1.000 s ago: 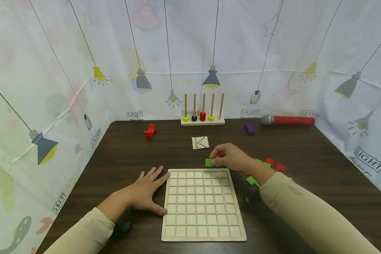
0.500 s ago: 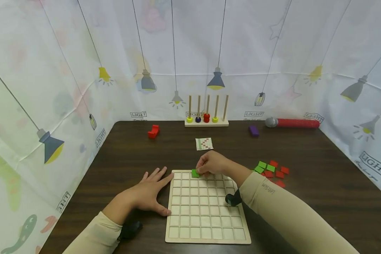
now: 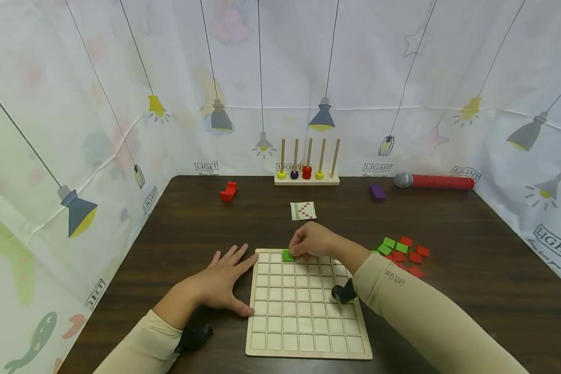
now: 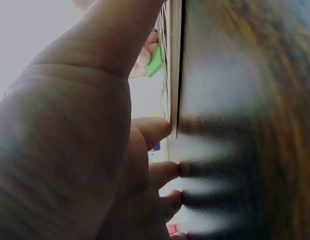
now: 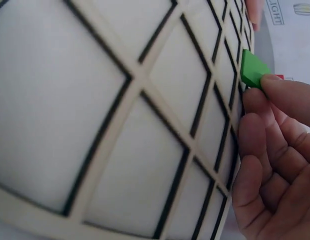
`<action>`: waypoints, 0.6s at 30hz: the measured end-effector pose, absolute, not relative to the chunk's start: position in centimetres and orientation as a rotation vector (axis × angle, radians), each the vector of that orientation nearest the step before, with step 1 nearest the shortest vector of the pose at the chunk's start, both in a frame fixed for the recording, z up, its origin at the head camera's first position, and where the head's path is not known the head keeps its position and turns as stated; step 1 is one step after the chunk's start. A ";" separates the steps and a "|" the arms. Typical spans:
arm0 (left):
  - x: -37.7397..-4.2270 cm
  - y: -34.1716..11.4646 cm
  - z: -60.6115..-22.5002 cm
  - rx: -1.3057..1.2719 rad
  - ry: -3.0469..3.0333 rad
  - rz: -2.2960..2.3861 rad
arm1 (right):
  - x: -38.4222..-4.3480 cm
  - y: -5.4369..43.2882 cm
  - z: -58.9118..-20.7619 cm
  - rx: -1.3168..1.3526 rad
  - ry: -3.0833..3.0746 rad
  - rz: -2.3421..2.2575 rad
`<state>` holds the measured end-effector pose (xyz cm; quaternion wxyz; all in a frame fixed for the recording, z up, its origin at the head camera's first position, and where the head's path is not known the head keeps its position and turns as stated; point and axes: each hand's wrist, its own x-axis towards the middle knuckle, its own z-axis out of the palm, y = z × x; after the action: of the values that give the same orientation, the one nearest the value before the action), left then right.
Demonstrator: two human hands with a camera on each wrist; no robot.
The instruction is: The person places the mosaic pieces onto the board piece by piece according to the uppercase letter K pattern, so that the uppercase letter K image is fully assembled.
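Note:
A pale wooden grid board (image 3: 304, 310) lies flat on the dark table. My left hand (image 3: 217, 285) is spread beside it, with thumb and index fingertip against the board's left edge; in the left wrist view its fingertips (image 4: 167, 170) rest on the tabletop. At the board's far row, in about the third column from the left, my right hand (image 3: 314, 240) pinches a small square green tile (image 3: 287, 255). The right wrist view has this green tile (image 5: 254, 69) tilted between thumb and index finger, with the other fingers curled beneath. Whether it touches the cell floor, I cannot tell.
Loose green and red tiles (image 3: 399, 256) lie right of the board. Behind it is a printed pattern card (image 3: 303, 211). Farther back stand a peg abacus (image 3: 307, 181), a red block (image 3: 229, 191), a purple block (image 3: 377, 192) and a red microphone (image 3: 437, 181).
My right hand has carried the green tile left and nearer, from beyond the board's far edge onto its far row. The left hand keeps its place at the board's edge.

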<state>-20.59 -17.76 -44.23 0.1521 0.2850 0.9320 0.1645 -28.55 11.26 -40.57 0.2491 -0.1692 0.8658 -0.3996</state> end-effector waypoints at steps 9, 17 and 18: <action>-20.5 -17.6 -44.1 0.822 2.673 0.484 | -29.0 11.4 -40.2 -0.487 2.335 -1.075; -20.6 -17.8 -44.1 0.824 2.670 0.489 | -29.4 10.2 -40.9 -0.489 2.370 -1.080; -20.5 -17.8 -44.1 0.826 2.667 0.493 | -29.4 10.0 -41.1 -0.484 2.372 -1.085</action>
<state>-20.55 -17.80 -44.12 0.1525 0.2878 0.9297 0.1719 -29.45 10.00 -41.10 0.2420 -0.1771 0.8674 -0.3970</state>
